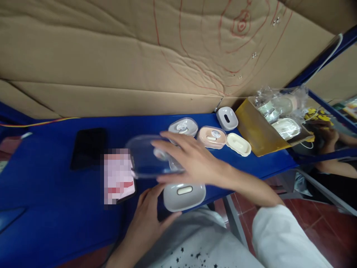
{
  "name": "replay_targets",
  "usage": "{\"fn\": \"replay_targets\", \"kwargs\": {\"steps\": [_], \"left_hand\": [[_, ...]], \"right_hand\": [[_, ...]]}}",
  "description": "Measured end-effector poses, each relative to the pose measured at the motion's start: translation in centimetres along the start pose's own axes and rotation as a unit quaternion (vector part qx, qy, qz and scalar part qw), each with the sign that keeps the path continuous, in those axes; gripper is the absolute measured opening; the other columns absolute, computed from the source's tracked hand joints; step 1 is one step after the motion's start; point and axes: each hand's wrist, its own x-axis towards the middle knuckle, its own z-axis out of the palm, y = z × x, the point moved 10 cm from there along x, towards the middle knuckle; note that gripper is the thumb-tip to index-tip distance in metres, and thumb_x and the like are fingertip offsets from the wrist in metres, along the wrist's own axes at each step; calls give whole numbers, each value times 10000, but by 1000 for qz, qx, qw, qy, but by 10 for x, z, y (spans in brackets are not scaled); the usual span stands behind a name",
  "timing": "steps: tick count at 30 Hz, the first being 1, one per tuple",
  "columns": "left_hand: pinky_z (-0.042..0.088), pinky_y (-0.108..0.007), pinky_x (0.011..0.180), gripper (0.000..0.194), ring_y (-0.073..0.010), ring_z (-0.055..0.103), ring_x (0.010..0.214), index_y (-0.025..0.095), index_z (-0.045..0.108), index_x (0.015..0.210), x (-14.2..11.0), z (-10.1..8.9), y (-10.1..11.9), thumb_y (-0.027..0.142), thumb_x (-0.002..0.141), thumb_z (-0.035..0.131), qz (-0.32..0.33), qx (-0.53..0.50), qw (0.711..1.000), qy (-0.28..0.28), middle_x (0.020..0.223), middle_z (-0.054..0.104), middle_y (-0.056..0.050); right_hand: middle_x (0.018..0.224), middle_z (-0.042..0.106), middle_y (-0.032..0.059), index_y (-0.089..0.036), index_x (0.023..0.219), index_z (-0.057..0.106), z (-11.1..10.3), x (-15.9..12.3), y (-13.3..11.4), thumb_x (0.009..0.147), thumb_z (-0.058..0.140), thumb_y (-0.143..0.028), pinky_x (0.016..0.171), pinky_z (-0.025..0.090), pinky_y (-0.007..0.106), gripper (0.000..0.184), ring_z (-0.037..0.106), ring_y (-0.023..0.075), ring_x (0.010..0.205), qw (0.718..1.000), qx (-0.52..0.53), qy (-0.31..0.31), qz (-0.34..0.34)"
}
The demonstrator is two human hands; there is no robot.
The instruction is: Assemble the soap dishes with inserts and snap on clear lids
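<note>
My right hand grips a clear plastic lid with a round pale sticker; motion blurs the lid. Below it, near the table's front edge, sits a grey oval soap dish with a cream-coloured slot piece in its middle. My left hand curves round the left end of this dish, index finger at its upper corner and thumb along its lower edge. Behind my right hand are a lidded grey dish and a lidded peach dish, both with stickers. Part of another clear-edged piece shows under my right fingers.
A cream tray and a grey dish with a dark slot lie at the right. Beside them stands a cardboard box with plastic-wrapped pieces. On the left lie a phone and a black flat object on the blue table.
</note>
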Motion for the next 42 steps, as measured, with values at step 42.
{"fn": "replay_targets", "kwargs": {"steps": [42], "left_hand": [[589,-580,1022,539,-381,644,1324,383,537,1544,27,14,25,578,1050,627,102,108,987,-62,1630,538,-93]], "right_hand": [[1525,662,166,-185,1622,492,37,-80,89,1136,548,-368,1172,519,514,522,643,298,1378,995,-52,-22,86]]}}
